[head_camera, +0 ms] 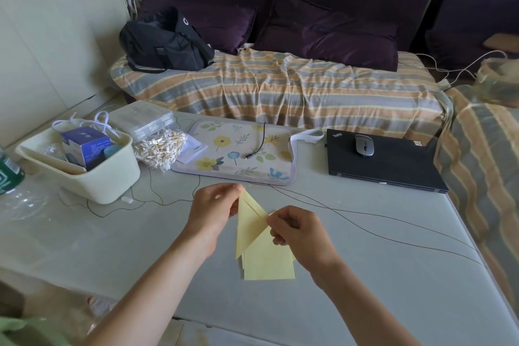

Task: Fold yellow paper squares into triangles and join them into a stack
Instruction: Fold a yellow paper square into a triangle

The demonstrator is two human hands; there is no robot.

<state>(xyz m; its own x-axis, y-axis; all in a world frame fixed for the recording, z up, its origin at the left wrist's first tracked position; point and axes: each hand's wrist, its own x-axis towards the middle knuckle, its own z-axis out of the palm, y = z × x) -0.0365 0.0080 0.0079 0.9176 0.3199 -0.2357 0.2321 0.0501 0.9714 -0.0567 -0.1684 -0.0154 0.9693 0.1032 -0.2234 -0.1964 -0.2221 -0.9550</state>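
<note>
Paper triangle (pixel 250 226), corners hidden by hands (pixel 213 206)

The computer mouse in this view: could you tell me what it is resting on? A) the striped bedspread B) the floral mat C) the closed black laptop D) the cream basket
C: the grey mouse sits on the lid of the closed black laptop, to the right of the floral mat.

You're getting soft, even daylight here, fairly bright, with only faint shadows under the forearms on the tabletop (pixel 365 275). The wide lens bends the edges a lot (the right side smears badly). The centre is sharp enough, and a pale sheen washes over the glossy surface.
</note>
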